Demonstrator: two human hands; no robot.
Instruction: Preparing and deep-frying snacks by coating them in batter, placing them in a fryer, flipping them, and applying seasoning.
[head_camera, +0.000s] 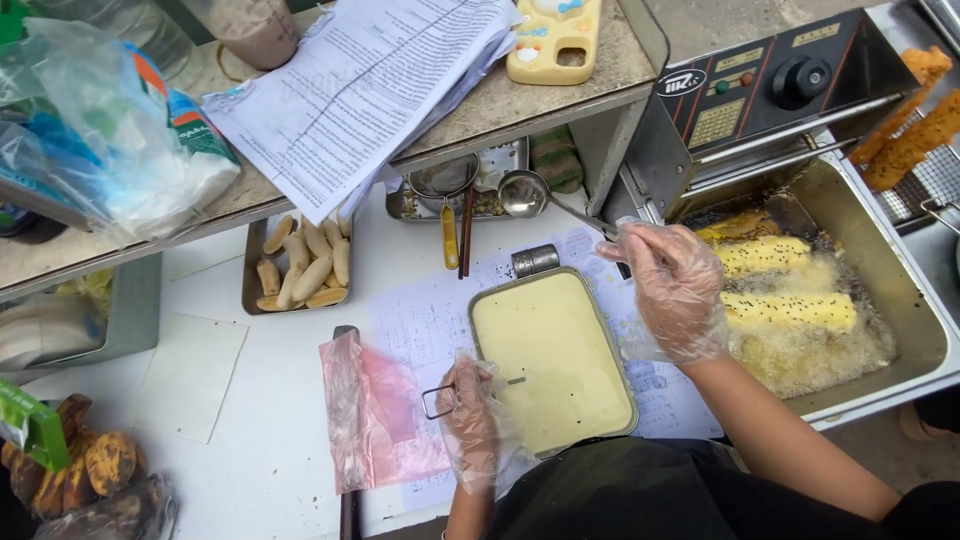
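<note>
Gripping the wire handle (436, 402) at the near edge of a metal tray of pale batter (552, 355), the left hand (470, 425) is closed in a clear plastic glove. Just left of it a pink plastic bag (375, 415) lies flat on the white table (230, 450). The right hand (672, 285), gloved too, has its fingers curled around the handle of a steel ladle (530, 195), whose bowl hangs past the tray's far corner. To its right, battered pieces (785, 285) sit in the oil of a steel fryer (905, 310). Farther off, a small tray of peeled bananas (300, 265) stands under a shelf. On the shelf lie printed white sheets (350, 90), a yellow moulded holder (555, 40), and clear bags with blue and orange packs (110, 130) at the far left.
</note>
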